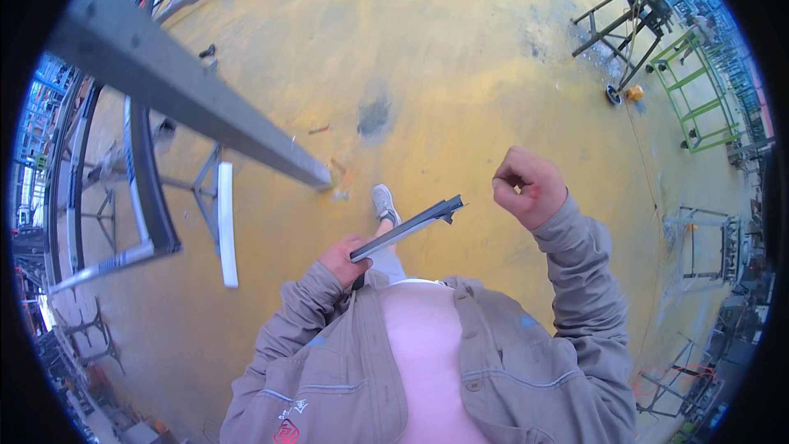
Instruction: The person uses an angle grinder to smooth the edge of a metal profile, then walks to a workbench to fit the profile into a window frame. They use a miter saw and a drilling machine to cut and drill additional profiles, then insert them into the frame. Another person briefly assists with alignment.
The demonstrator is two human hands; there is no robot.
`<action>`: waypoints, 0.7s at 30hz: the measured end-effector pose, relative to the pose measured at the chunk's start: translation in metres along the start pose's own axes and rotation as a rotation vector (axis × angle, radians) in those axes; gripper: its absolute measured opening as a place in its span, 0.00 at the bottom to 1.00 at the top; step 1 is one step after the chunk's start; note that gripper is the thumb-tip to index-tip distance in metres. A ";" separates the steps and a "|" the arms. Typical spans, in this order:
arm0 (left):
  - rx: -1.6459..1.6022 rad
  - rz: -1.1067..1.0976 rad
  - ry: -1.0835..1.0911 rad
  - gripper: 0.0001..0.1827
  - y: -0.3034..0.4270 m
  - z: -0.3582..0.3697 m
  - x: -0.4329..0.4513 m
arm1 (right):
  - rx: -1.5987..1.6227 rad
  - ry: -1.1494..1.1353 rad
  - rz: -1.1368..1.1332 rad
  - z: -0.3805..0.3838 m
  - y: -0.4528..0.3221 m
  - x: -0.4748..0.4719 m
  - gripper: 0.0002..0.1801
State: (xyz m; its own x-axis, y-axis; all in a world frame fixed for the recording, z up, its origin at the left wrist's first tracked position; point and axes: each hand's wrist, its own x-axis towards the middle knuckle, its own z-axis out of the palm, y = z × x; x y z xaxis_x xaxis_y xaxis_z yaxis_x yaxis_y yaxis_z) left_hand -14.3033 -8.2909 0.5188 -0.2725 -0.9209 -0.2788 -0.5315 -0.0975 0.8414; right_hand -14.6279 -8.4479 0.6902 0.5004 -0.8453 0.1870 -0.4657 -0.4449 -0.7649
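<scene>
My left hand [345, 261] grips one end of a dark grey profile strip [400, 227], which looks like a window-frame extrusion. The strip slants up to the right across the front of my body, and its far end has a notched, protruding piece. Beyond that end, to the right and apart from it, my right hand [529, 188] is raised with its fingers curled toward the thumb. A small gap shows inside the curl, and no object can be seen in it.
A square grey steel column [203, 105] stands close at the left. Dark frames [148, 185] and a white strip [227, 225] are beside it on stands. At the right are a machine stand [622, 31], a green trolley [696, 92] and a cable [641, 154] along the yellow floor [456, 74].
</scene>
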 end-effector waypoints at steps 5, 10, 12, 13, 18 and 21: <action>0.006 0.098 0.053 0.16 -0.012 -0.087 0.180 | -0.103 0.058 0.167 -0.009 0.109 0.137 0.06; 0.022 0.063 -0.031 0.19 0.025 -0.199 0.340 | 0.199 0.288 0.233 -0.016 0.127 0.272 0.03; 0.046 -0.006 -0.088 0.18 0.037 -0.239 0.397 | 0.148 0.279 0.152 -0.027 0.149 0.324 0.06; 0.049 -0.005 -0.096 0.18 0.036 -0.256 0.428 | 0.166 0.309 0.170 -0.029 0.164 0.352 0.07; -0.062 -0.099 -0.100 0.14 0.019 -0.333 0.575 | 0.198 0.353 0.147 -0.051 0.229 0.522 0.09; -0.160 -0.268 -0.046 0.16 0.018 -0.376 0.652 | 0.167 0.255 0.007 -0.055 0.284 0.631 0.08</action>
State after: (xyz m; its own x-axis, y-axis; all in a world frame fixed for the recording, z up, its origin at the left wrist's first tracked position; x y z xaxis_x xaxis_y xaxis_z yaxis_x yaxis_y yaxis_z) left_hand -14.1888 -9.0347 0.5262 -0.1779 -0.8365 -0.5183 -0.4575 -0.3960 0.7962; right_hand -14.4845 -9.1244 0.6249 0.2887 -0.9046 0.3136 -0.3316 -0.4017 -0.8536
